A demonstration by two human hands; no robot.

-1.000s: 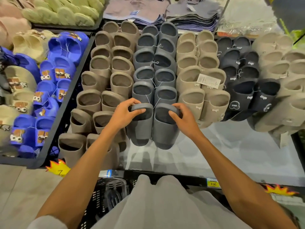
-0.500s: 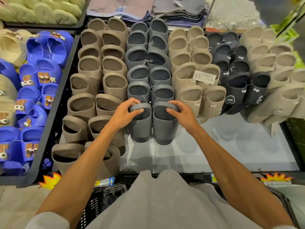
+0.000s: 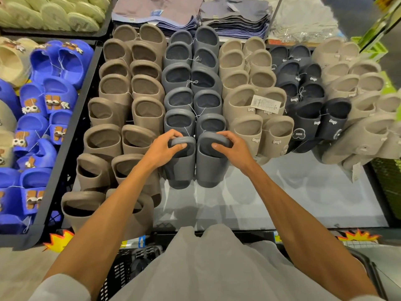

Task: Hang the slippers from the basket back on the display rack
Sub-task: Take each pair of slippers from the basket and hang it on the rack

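A pair of dark grey slippers hangs at the bottom of the grey column on the display rack. My left hand grips the strap of the left grey slipper, thumb on top and fingers behind. The right grey slipper is gripped at its strap by my right hand. Several grey pairs hang in a column above them. The black basket sits low at my left side, mostly hidden by my shirt.
Brown slippers hang left of the grey column, beige ones to the right, then black and more beige. A black bin of blue slippers stands at left. Folded clothes lie behind. The rack's white panel below the pair is bare.
The view has shifted and drawn slightly closer. Both hands stay on the grey pair's straps, and the pair sits a little higher against the column.
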